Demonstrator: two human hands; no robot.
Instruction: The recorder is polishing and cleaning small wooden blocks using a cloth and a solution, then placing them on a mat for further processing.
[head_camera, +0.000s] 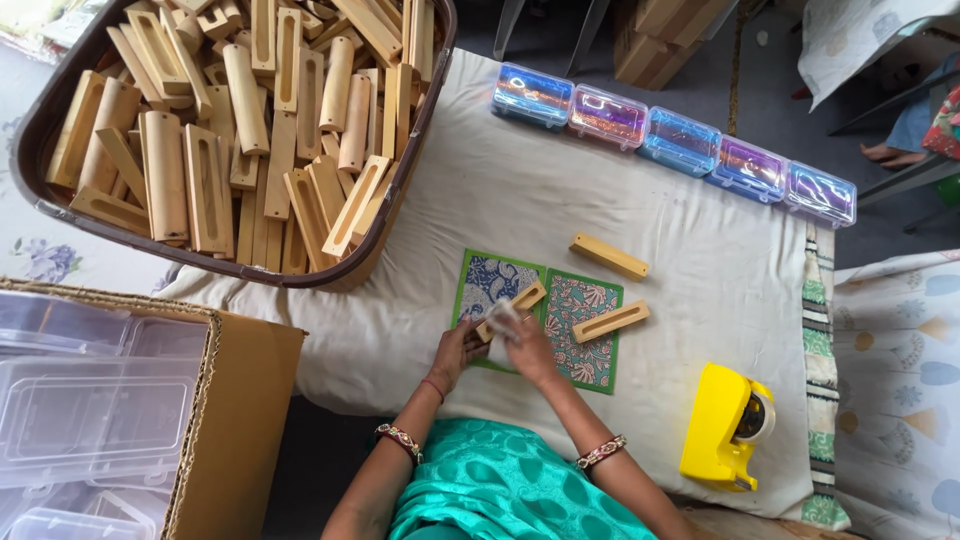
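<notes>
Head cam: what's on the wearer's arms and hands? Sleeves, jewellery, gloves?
Both hands are bare, no gloves. The left hand has a thin red thread at the wrist, and a beaded multicolour bangle sits further up that forearm. The right hand has a similar beaded bangle on its forearm. No sleeves reach the forearms. A teal patterned garment covers the torso.

Left hand (455, 350) and right hand (525, 345) grip one slotted wooden block (512, 308) w/ white cloth (503, 318), over patterned green mat (590, 372). Two more blocks (610, 322) nearby on counter (700, 270). Yellow tape dispenser (722, 425) at right; tub (30, 190) of blocks upper left.
</notes>
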